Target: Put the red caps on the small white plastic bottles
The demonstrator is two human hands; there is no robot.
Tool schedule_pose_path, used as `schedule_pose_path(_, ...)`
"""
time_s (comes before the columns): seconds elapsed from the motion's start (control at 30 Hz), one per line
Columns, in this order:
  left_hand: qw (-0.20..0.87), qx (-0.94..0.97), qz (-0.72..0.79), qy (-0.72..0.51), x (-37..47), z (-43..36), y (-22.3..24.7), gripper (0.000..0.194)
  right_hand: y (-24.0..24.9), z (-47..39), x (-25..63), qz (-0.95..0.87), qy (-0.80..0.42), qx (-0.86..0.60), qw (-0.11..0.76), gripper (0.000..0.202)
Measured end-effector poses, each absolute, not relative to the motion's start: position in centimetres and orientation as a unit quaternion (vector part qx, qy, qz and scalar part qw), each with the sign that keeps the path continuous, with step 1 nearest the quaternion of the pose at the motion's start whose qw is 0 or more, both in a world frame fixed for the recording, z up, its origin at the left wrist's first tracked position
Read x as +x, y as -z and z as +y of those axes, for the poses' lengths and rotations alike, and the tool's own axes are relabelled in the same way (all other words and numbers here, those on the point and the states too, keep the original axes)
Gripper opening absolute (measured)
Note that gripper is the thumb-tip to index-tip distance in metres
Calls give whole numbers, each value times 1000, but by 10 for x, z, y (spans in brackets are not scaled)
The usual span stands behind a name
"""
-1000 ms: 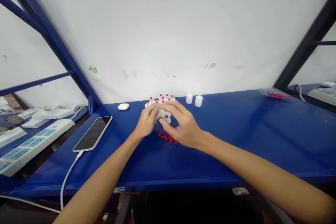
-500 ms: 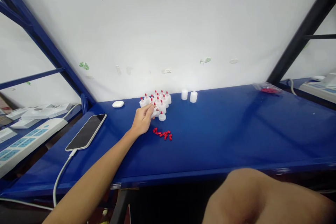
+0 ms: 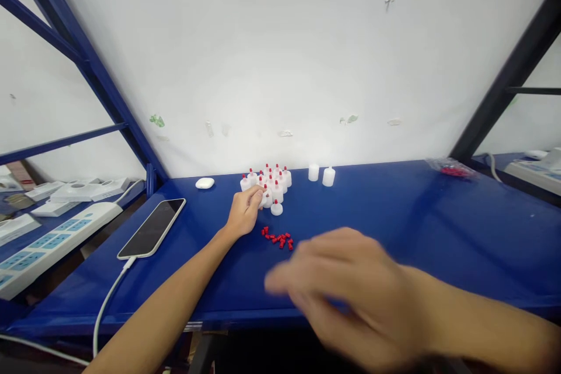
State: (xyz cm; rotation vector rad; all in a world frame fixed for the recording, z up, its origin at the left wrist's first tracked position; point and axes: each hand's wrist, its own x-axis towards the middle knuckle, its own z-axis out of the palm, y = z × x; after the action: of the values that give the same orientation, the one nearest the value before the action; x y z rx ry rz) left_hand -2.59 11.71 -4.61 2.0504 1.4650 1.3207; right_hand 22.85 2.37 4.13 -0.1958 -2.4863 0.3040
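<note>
My left hand (image 3: 245, 210) is closed at the front left of a cluster of small white plastic bottles (image 3: 277, 191) with red tips. Its thumb and fingers grip one white bottle (image 3: 266, 197), partly hidden by the hand. A short white piece with a red tip (image 3: 276, 208) stands just right of it. Several small red caps (image 3: 280, 238) lie loose on the blue table in front. My right hand (image 3: 350, 298) is in the near foreground, above the table's front edge, smeared by motion. Whether its bent fingers hold anything cannot be made out.
Two white bottles without red tips (image 3: 328, 176) stand by the wall. A white case (image 3: 204, 183) and a phone (image 3: 152, 228) on a charging cable (image 3: 107, 298) lie left. A clear bag with red pieces (image 3: 453, 169) sits far right. Blue posts (image 3: 100, 82) rise at left.
My right hand has come into view from the lower right, where a bent limb showed before. My left hand stays at the bottles. The whole view has shifted slightly.
</note>
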Motion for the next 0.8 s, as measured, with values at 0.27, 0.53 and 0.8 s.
schedule_pose_path(0.27,129,741,498,-432,-30,120,47,41,9,120,214,-958,-150,-234,67,29)
schedule_pose_path(0.53,110,755,500,-411,-30,119,45,41,22,130,208,-949,-230,-187,109,21)
schedule_pose_path(0.8,99,777,485,-389,-28,117,45,40,25,138,188,-807,-372,-277,365,21)
